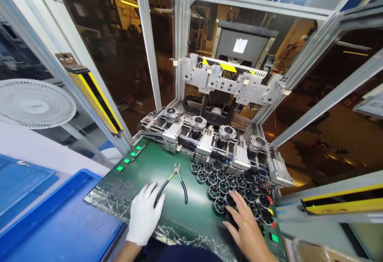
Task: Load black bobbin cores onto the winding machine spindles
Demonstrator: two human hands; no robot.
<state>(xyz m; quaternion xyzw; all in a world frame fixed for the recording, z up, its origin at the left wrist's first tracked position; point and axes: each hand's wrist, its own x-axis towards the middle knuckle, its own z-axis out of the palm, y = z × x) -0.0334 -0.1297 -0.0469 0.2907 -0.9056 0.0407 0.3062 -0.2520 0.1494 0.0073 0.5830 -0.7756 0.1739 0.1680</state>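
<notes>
My left hand [144, 213], in a white glove, lies flat on the green mat [155, 166] with its fingers spread, the fingertips touching one black handle of a pair of small cutting pliers [176, 182]. My right hand [247, 224] is bare and rests with fingers apart at the near edge of a cluster of several black round wound parts [230, 188]. Its fingertips touch the nearest parts; I cannot see any part held in it.
Behind the mat stands a machine with several round fixtures [198, 123] in a row under a metal carriage [227, 80]. Yellow light-curtain bars [94, 98] flank the opening. Blue trays [60, 214] lie at left, near a white fan [32, 103].
</notes>
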